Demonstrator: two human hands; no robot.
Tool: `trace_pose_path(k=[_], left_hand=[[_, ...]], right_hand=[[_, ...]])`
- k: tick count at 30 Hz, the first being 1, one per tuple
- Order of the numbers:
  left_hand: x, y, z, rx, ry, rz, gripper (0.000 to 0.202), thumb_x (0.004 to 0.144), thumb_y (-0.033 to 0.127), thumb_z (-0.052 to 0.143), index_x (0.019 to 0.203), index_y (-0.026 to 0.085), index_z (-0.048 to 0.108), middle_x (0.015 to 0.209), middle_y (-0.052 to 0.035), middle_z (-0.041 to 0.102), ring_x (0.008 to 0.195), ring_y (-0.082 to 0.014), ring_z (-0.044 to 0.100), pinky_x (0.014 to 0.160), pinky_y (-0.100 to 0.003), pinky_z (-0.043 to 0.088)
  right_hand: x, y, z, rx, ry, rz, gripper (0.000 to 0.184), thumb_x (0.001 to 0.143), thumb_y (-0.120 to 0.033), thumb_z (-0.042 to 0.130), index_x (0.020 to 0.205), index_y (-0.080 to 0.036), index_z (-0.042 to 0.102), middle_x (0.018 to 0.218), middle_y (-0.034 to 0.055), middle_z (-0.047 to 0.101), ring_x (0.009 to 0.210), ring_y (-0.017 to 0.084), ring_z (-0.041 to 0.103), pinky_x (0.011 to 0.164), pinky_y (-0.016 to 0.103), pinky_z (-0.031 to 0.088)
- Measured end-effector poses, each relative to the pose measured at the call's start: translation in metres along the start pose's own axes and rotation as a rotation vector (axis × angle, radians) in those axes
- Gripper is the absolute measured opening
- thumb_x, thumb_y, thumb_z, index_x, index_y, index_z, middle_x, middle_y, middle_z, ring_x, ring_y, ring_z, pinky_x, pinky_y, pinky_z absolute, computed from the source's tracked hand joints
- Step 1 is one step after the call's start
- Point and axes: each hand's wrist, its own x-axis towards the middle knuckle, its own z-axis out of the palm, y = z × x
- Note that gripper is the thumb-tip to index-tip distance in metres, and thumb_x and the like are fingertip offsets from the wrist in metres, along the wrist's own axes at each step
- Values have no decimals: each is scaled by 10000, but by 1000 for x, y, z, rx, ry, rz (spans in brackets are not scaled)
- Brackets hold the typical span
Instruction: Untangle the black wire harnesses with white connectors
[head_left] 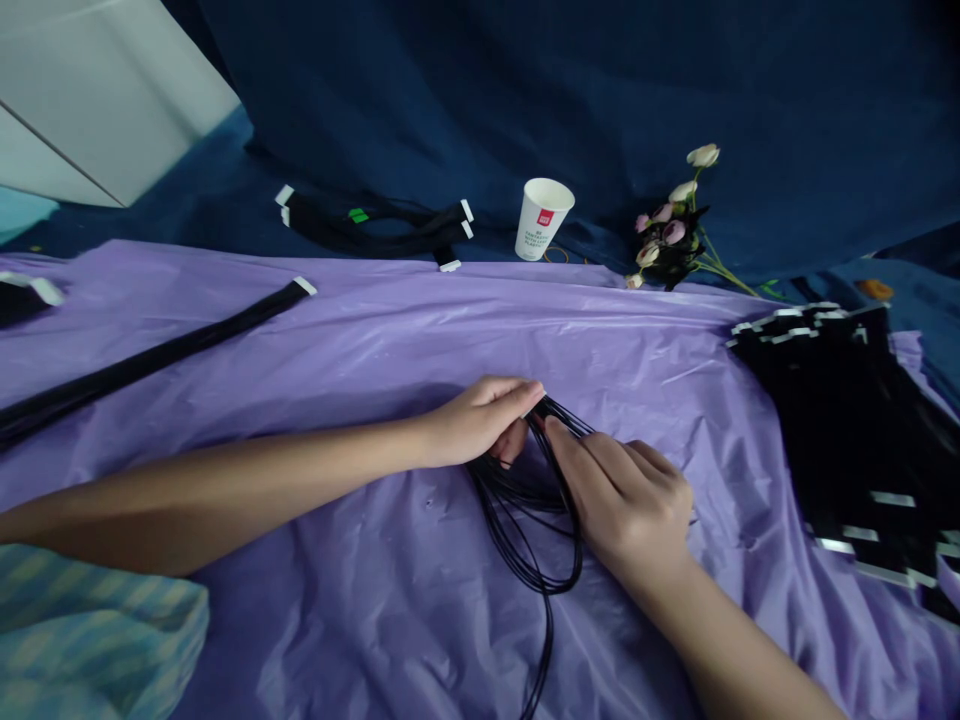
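Between my hands hangs a looped bundle of thin black wires (525, 560), its strands curving down onto the purple sheet (390, 600). My left hand (491, 418) is closed on the bundle's upper end, where a bit of white shows at the thumb tip. Close beside it, my right hand (626, 490) also grips the strands, with its forefinger pointing toward the left thumb. The undersides of the right fingers are hidden. One tail of wire trails toward the near edge of the view.
A large pile of black wire bundles with white connectors (840, 430) lies at right. Another bundle (165, 350) stretches across the left. Behind are more looped wires (375, 230), a paper cup (543, 222) and artificial flowers (671, 235) before a dark blue cloth (465, 90).
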Motion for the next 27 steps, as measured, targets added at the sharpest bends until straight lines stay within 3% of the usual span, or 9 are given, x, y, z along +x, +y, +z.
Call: trace_pose_path(k=[7, 10, 13, 16, 20, 25, 27], left_hand=[[4, -3, -1, -129, 96, -40, 414, 961, 467, 372, 734, 157, 526, 409, 40, 482, 361, -76, 425, 418, -185, 332], [6, -3, -3, -190, 154, -46, 418, 955, 477, 384, 699, 165, 491, 380, 34, 472, 342, -74, 402, 400, -177, 302], [8, -2, -5, -230, 191, -62, 415, 963, 471, 369, 747, 155, 530, 377, 26, 481, 339, -77, 412, 385, -170, 270], [8, -1, -6, -274, 235, -73, 399, 963, 461, 383, 757, 154, 534, 393, 20, 495, 350, -82, 440, 383, -167, 279], [8, 0, -9, -401, 262, -95, 376, 947, 483, 411, 772, 169, 522, 398, 36, 474, 346, -89, 424, 385, -177, 316], [8, 0, -10, -450, 234, -109, 405, 935, 522, 412, 764, 170, 520, 392, 38, 457, 328, -87, 386, 363, -180, 297], [8, 0, -10, -445, 236, -105, 399, 933, 514, 425, 744, 172, 506, 398, 37, 464, 330, -85, 394, 365, -179, 313]], right_hand=[[-7, 5, -3, -2, 38, 104, 342, 801, -145, 723, 1131, -156, 636, 708, 4, 644, 576, 113, 566, 591, 270, 403], [-9, 5, -7, -11, 121, 180, 263, 748, -186, 778, 975, -181, 644, 743, 22, 645, 629, 135, 583, 603, 271, 423], [-12, 5, -12, 64, 151, 230, 244, 729, -193, 791, 771, -186, 551, 596, -27, 543, 522, 98, 489, 539, 255, 388], [-14, 5, -16, 196, 74, 230, 235, 752, -180, 761, 719, -181, 528, 528, -57, 461, 468, 75, 425, 507, 242, 351], [-13, 1, -17, 358, -5, 208, 194, 793, -178, 705, 681, -170, 547, 530, -36, 505, 471, 81, 462, 499, 234, 354], [-12, -6, -10, 506, -81, 186, 22, 840, -143, 643, 827, -155, 628, 610, -7, 617, 492, 92, 528, 522, 230, 397], [-14, -9, -8, 550, -118, 209, 33, 850, -144, 635, 877, -156, 648, 641, 1, 644, 512, 96, 561, 532, 224, 417]])
